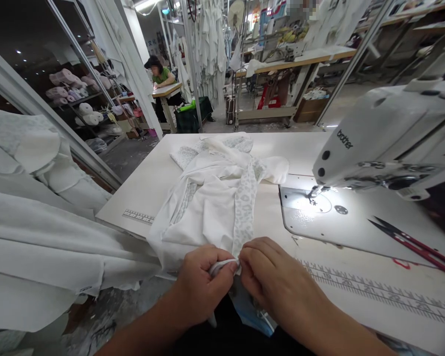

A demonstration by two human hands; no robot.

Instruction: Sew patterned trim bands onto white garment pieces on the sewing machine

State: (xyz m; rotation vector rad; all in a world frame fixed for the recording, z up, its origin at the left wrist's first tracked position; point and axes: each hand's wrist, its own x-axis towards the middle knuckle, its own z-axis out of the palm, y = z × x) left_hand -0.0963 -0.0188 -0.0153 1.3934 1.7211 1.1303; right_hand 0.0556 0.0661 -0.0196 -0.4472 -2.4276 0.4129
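Note:
A white garment (215,202) with a pale leopard-print band (244,202) lies spread on the sewing table (133,183), its near edge reaching the table's front. My left hand (205,282) is closed on the garment's edge, where a folded white strip shows between thumb and fingers. Close beside it, my right hand (270,272) pinches the same edge at the end of the printed band. Both sets of fingertips almost touch. The sewing machine (378,138) stands to the right, its lamp lighting the needle area.
Red-handled scissors (419,247) lie right of the needle plate (307,200). A printed ruler (371,287) runs along the front edge. White fabric (59,237) hangs at left. Farther back, a person in green (163,76) sits at another table (166,90).

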